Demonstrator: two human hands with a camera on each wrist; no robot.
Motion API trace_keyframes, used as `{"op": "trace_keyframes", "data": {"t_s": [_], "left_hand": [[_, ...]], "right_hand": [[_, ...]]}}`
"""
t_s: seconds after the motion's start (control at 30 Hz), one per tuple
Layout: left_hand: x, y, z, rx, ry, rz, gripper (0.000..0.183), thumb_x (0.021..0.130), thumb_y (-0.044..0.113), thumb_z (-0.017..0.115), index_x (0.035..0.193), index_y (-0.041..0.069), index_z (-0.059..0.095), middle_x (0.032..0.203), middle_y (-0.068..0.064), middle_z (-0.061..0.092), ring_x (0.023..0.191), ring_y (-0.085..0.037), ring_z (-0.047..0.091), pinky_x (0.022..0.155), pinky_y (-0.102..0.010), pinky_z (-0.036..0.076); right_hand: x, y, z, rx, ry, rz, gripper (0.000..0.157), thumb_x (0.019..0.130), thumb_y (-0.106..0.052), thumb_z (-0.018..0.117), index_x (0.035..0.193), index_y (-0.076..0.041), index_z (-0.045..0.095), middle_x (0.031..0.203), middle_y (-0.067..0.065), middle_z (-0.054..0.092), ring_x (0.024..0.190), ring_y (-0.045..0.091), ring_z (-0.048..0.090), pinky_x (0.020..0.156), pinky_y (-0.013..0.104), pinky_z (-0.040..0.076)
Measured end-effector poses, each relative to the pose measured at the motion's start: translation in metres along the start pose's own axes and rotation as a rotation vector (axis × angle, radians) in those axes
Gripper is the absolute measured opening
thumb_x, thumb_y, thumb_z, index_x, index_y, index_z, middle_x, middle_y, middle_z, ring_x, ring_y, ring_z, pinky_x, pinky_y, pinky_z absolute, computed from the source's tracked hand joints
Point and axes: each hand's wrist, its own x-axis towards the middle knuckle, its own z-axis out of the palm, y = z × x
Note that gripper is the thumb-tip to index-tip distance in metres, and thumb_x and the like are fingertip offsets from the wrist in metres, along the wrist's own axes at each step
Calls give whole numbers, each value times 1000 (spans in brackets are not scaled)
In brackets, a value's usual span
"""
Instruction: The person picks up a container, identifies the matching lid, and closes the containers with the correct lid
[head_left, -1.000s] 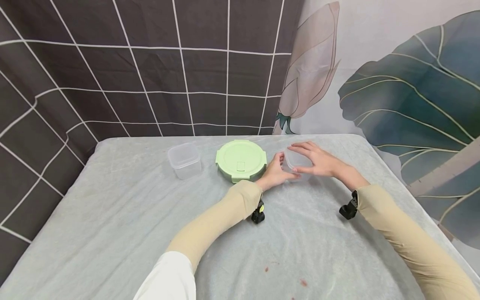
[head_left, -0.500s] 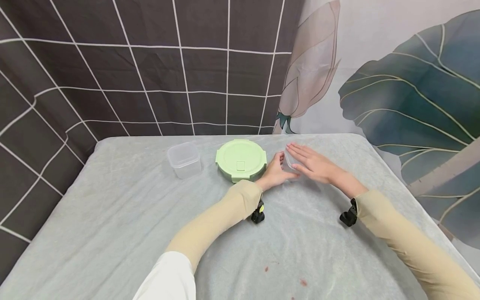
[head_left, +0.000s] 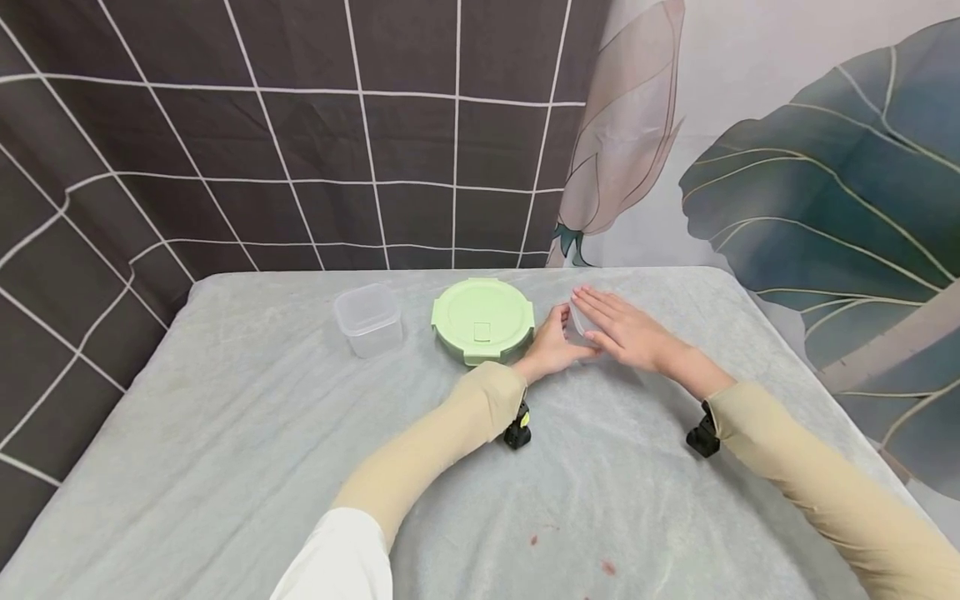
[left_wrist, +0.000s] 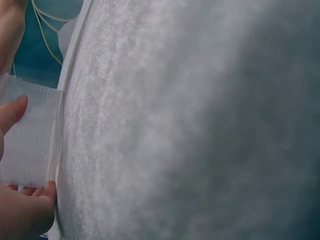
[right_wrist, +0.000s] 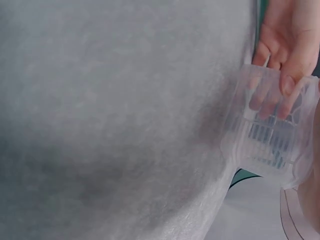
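A small clear plastic food container [head_left: 580, 323] stands on the grey cloth at the right, mostly covered by my hands in the head view. My left hand [head_left: 553, 345] grips its left side, the thumb in front and the fingers curled behind. My right hand [head_left: 628, 332] lies across its top with straight fingers held together. Seen from the right wrist, the container [right_wrist: 265, 132] is see-through, and left fingers show through its wall. The left wrist view has the ribbed container side [left_wrist: 32, 132] at its left edge.
Just left of my left hand sits a round green-lidded lunch box [head_left: 482, 317]. Farther left is a second clear plastic container [head_left: 369, 321]. The grey cloth-covered table [head_left: 225, 467] reaches back to a dark gridded curtain [head_left: 300, 133] and a leaf-patterned one [head_left: 847, 183].
My right hand has gone from spread fingers around the container's top to flat, joined fingers over it. My left hand keeps its grip in nearly the same place.
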Motion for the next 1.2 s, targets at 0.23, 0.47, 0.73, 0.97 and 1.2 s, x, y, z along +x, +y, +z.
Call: {"op": "trace_keyframes", "data": {"t_s": [0.23,0.47,0.73,0.97,1.2], "left_hand": [[-4,2,1,11,-2,-5,87,71,27,75,139,8,24,138,-10,41,123,-18,45,100,-25,42],[-7,4,3,92,31,-25,89,71,31,75,141,7,24,141,-10,38,131,-19,38,107,-28,34],[-11,6,8,126,115,-33,88,76,32,71,143,5,20,145,-13,33,135,-21,31,111,-31,29],[-19,15,3,200,13,-73,85,83,25,63,144,2,9,149,-15,23,137,-23,27,111,-31,28],[-52,28,-13,368,-161,77,77,90,29,51,143,-3,6,150,-17,18,138,-22,22,114,-29,23]], "right_hand": [[-2,-4,0,-16,-18,13,57,96,-31,39,143,-6,21,150,14,22,138,31,20,114,44,16],[-1,-3,1,-2,-19,9,57,95,-31,39,144,-7,21,150,15,22,139,31,20,117,25,-1],[5,-1,2,-3,-36,6,57,96,-33,39,144,-9,20,151,12,19,140,28,18,118,34,6],[11,-2,3,-32,-32,27,56,96,-34,37,144,-9,21,151,11,20,140,27,18,117,34,8],[10,-17,2,-55,23,78,51,97,-25,37,139,1,29,146,19,28,136,34,24,114,42,17]]}}
